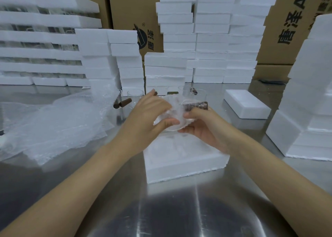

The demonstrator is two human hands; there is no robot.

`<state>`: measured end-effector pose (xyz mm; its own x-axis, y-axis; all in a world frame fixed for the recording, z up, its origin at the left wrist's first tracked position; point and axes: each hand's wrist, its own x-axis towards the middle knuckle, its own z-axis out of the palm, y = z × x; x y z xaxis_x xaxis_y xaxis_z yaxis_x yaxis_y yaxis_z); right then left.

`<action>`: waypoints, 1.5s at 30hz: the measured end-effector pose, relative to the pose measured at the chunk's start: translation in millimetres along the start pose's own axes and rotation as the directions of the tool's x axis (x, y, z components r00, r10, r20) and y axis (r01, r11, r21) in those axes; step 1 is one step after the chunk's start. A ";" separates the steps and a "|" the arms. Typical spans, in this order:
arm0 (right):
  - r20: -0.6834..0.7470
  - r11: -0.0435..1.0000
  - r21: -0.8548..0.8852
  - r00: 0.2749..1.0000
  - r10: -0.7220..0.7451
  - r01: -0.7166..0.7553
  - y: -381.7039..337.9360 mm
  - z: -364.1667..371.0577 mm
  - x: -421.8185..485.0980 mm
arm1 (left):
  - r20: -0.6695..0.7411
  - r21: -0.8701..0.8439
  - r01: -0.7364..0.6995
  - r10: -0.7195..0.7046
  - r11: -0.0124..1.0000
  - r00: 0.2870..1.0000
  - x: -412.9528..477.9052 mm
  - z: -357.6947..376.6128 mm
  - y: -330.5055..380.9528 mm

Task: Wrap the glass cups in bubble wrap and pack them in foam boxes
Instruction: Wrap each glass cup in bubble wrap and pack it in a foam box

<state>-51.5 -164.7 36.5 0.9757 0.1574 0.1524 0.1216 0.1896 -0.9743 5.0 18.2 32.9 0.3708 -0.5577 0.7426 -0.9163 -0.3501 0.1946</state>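
Both my hands hold a glass cup (177,124) with a brown handle (196,105), partly covered in bubble wrap (175,101), above an open foam box (183,163) on the steel table. My left hand (147,116) grips the wrap and the cup from the left, thumb on the glass base. My right hand (201,127) cradles the cup from below and the right, fingers curled round it. Several bare glass cups (135,92) with brown handles (124,102) stand behind my hands.
A pile of bubble wrap sheets (53,125) lies at the left. Stacks of foam boxes (212,39) line the back, more rise at the right (309,110), and one foam box (246,103) lies alone. Cardboard cartons (287,30) stand behind.
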 end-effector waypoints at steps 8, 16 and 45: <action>0.066 0.996 -0.083 0.998 -0.020 0.025 3.9 2.1 0.5 | 0.007 -0.178 0.166 -0.168 0.970 0.986 -3.8 2.5 9.6; 0.023 0.979 -0.202 0.999 -0.024 0.029 2.7 4.8 -3.3 | -0.008 -0.149 0.235 -0.238 0.961 0.971 -4.6 -2.0 20.8; -0.075 0.907 -0.416 0.992 -0.098 0.058 -0.2 13.1 -6.8 | 0.264 0.004 0.037 -0.037 0.999 0.964 -5.3 -7.0 2.2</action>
<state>-60.5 -153.2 37.9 0.9699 0.0647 0.2346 0.2432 -0.2220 -0.9442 0.0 25.6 33.9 0.4309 -0.7232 0.5398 -0.9014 -0.3734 0.2193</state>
